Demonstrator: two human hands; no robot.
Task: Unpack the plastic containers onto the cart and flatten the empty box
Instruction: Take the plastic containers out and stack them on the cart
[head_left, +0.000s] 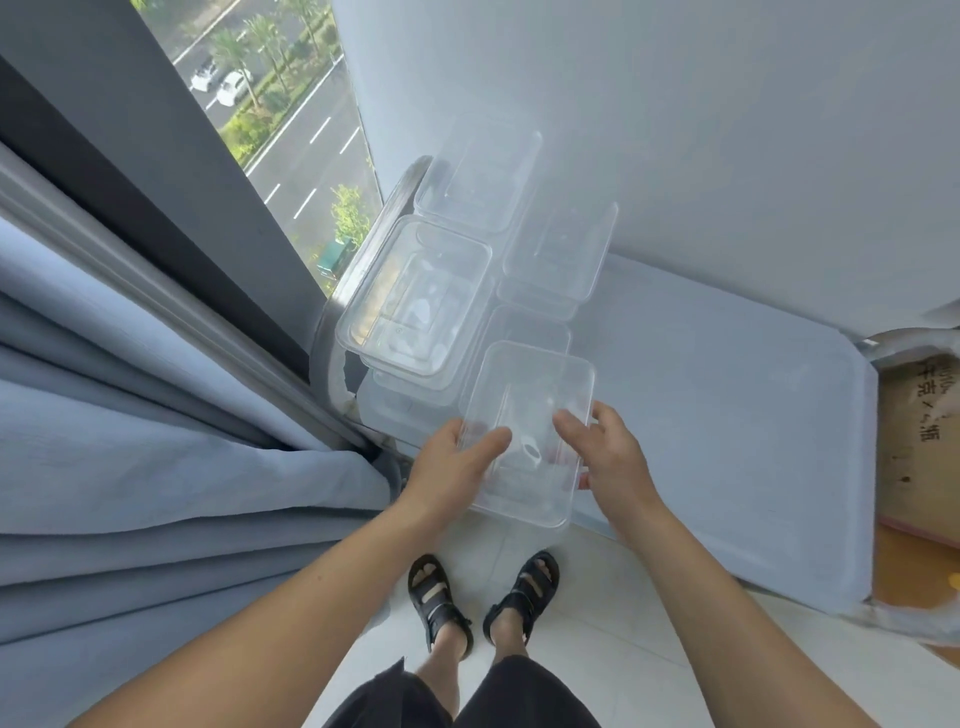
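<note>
The clear rectangular plastic container (530, 415) is held in front of the person at the near left corner of the pale blue-grey surface of the cart (727, 415); its near end juts out past the cart's front edge, and its far end reaches in over the stacked tubs; whether it already rests on anything cannot be told. Both hands have it by the near end; the left hand (457, 462) grips the left long wall, thumb laid inside the tub and fingers showing through the plastic beneath; the right hand (608, 457) grips the right long wall, thumb hooked over the rim and fingers below.

The long axis runs almost straight away from the person, so the hands sit one on each long side and the tub lies between and just ahead of them. The other clear plastic containers (415, 296) crowd the left end of the cart, some nested, some overlapping; the bare stretch lies to the right, on the right hand's side, so a placement there would probably be led by that arm. The brown cardboard box (914, 441) shows at the far right edge, beyond the cart's end, not yet flattened as far as can be seen.
</note>
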